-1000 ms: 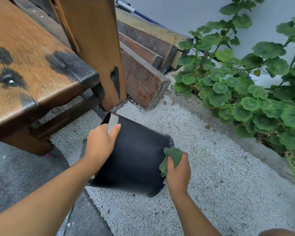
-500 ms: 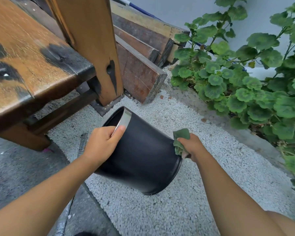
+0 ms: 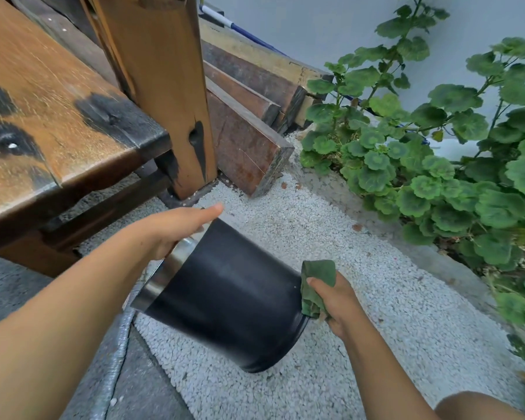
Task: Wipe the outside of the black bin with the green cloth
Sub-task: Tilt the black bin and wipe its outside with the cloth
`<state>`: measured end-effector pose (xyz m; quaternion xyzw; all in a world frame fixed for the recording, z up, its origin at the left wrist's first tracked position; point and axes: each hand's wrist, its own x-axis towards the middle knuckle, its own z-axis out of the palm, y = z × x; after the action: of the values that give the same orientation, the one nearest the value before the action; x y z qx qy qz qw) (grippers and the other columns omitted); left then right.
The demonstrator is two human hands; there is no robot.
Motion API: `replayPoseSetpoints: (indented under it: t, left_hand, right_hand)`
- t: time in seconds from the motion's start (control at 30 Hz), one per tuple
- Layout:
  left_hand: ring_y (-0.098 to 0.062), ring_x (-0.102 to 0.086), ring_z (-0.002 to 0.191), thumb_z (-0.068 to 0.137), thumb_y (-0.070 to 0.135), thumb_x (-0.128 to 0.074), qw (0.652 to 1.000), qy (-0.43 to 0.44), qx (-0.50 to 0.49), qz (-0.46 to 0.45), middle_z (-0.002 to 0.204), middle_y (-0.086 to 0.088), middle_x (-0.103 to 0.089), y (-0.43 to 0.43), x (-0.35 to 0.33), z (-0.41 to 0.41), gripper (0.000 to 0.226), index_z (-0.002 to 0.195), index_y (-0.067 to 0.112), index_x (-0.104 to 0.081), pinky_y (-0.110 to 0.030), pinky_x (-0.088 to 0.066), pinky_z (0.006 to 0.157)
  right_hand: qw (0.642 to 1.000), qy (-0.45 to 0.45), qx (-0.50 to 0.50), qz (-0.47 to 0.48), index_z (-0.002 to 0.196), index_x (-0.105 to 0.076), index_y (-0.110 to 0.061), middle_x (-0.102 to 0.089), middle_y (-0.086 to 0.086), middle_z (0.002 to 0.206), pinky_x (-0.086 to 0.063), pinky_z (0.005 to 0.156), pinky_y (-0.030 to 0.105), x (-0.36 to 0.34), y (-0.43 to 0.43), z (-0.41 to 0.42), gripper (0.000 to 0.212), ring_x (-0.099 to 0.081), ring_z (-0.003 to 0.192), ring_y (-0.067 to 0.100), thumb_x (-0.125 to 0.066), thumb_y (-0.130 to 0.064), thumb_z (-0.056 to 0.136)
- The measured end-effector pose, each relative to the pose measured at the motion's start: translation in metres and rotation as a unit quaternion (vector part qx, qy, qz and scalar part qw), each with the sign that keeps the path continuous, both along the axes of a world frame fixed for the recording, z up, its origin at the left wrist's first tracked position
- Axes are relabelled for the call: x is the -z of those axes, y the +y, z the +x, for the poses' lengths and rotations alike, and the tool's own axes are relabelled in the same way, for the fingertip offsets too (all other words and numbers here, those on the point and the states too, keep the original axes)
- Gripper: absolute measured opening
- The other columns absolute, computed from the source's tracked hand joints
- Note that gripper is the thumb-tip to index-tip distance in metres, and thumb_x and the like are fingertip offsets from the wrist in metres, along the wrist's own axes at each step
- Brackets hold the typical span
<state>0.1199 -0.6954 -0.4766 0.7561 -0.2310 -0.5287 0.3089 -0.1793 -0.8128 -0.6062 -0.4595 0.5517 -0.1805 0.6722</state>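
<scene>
black bin (image 3: 225, 292): no label, brand or number readable on its outer wall
silver rim of the bin (image 3: 164, 274): plain, no marking
green cloth (image 3: 317, 280): no tag or print visible
worktop (image 3: 43, 110): only dark stains and wood grain, no writing
wooden post (image 3: 161, 71): no sign or number
stacked planks (image 3: 246, 116): no stamps readable
wall (image 3: 300, 22): blank, no sign
overall: no readable text anywhere in view

Black bin (image 3: 231, 292) with silver rim band (image 3: 164, 277); green cloth (image 3: 317, 283); brown bench (image 3: 43, 116) blotched black; white gravel (image 3: 376, 313); green leaves (image 3: 437, 183) at two o'clock.
</scene>
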Motion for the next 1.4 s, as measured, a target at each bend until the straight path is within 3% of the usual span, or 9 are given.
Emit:
replayPoseSetpoints:
  t: [0.17,0.43,0.57,0.7,0.83,1.0,1.17,1.27,1.4]
  left_hand:
    - [-0.019,-0.054,0.118,0.094,0.046,-0.058,0.989,-0.087,-0.060,-0.107,0.120,-0.001,-0.067,-0.004,-0.010,0.004,0.042,0.101,0.006,-0.067,-0.030,-0.039,0.097]
    - [-0.031,-0.030,0.146,0.066,0.086,-0.055,0.996,-0.037,-0.077,-0.010,0.160,-0.004,-0.032,0.002,-0.002,-0.001,0.112,0.149,0.012,-0.042,-0.056,-0.026,0.115]
    - [-0.037,-0.062,0.115,0.076,0.077,-0.058,0.995,-0.020,-0.058,0.073,0.134,-0.012,-0.061,0.020,0.023,-0.003,0.086,0.130,0.010,-0.059,-0.056,-0.051,0.097]
    - [-0.028,-0.061,0.120,0.088,0.062,-0.058,0.993,0.043,-0.109,0.019,0.126,-0.005,-0.068,0.021,0.028,0.006,0.065,0.126,0.010,-0.062,-0.052,-0.043,0.107]
    - [-0.029,-0.061,0.115,0.090,0.060,-0.056,0.985,-0.101,-0.137,-0.027,0.122,-0.009,-0.066,0.012,0.033,-0.001,0.068,0.126,0.003,-0.059,-0.046,-0.043,0.106]
    - [-0.039,-0.065,0.091,0.087,0.057,-0.061,0.966,-0.216,-0.139,-0.023,0.090,-0.030,-0.060,-0.006,0.033,-0.012,0.064,0.097,-0.006,-0.066,-0.046,-0.052,0.085]
    - [-0.026,-0.053,0.064,0.097,0.048,-0.054,0.922,-0.383,-0.050,0.020,0.067,-0.009,-0.052,-0.020,0.035,-0.026,0.051,0.069,0.007,-0.047,-0.035,-0.034,0.053]
    - [-0.018,-0.040,0.051,0.098,0.047,-0.054,0.905,-0.425,-0.025,0.010,0.058,-0.007,-0.045,-0.014,0.041,-0.025,0.054,0.062,0.009,-0.040,-0.033,-0.028,0.046]
    - [-0.018,-0.041,0.053,0.096,0.050,-0.053,0.892,-0.451,-0.013,-0.011,0.059,-0.007,-0.049,-0.009,0.046,-0.034,0.053,0.064,0.010,-0.041,-0.034,-0.029,0.046]
  right_hand:
    - [0.991,-0.034,0.074,-0.106,0.111,-0.067,-0.026,-0.078,-0.002,0.097,-0.059,0.063,0.023,-0.010,0.012,0.008,0.024,-0.076,0.083,0.010,-0.070,-0.008,0.094]
    - [0.976,0.002,0.086,-0.199,0.107,-0.060,-0.035,-0.072,-0.004,0.103,-0.058,0.066,0.018,-0.007,0.029,0.014,0.029,-0.071,0.085,0.001,-0.071,-0.011,0.094]
    - [0.979,0.026,0.056,-0.192,0.106,-0.059,-0.031,-0.071,-0.001,0.102,-0.060,0.066,0.024,0.003,0.034,0.002,0.028,-0.072,0.088,0.010,-0.071,-0.009,0.094]
    - [0.980,0.024,0.030,-0.197,0.104,-0.058,-0.032,-0.071,0.000,0.097,-0.058,0.052,0.024,0.002,0.040,0.001,0.028,-0.072,0.078,0.007,-0.068,-0.007,0.094]
    - [0.980,0.039,0.027,-0.191,0.100,-0.057,-0.038,-0.070,0.000,0.093,-0.056,0.043,0.027,0.007,0.060,0.000,0.036,-0.072,0.074,0.006,-0.069,-0.005,0.093]
    - [0.983,0.061,0.025,-0.169,0.096,-0.057,-0.048,-0.073,-0.016,0.086,-0.060,0.066,0.030,0.015,0.086,-0.011,0.047,-0.072,0.075,0.006,-0.070,-0.004,0.090]
    - [0.988,0.047,0.085,-0.119,0.097,-0.062,-0.044,-0.072,-0.012,0.088,-0.063,0.058,0.051,0.016,0.100,-0.017,0.034,-0.075,0.078,0.019,-0.070,-0.012,0.094]
    - [0.978,0.050,0.150,-0.134,0.101,-0.062,-0.036,-0.070,-0.007,0.086,-0.057,0.039,0.035,0.013,0.088,-0.011,0.023,-0.074,0.074,0.009,-0.069,-0.015,0.095]
    - [0.971,0.128,0.101,-0.174,0.097,-0.055,-0.030,-0.068,-0.006,0.091,-0.045,0.045,0.009,0.010,0.050,-0.001,0.018,-0.067,0.071,0.002,-0.069,-0.018,0.095]
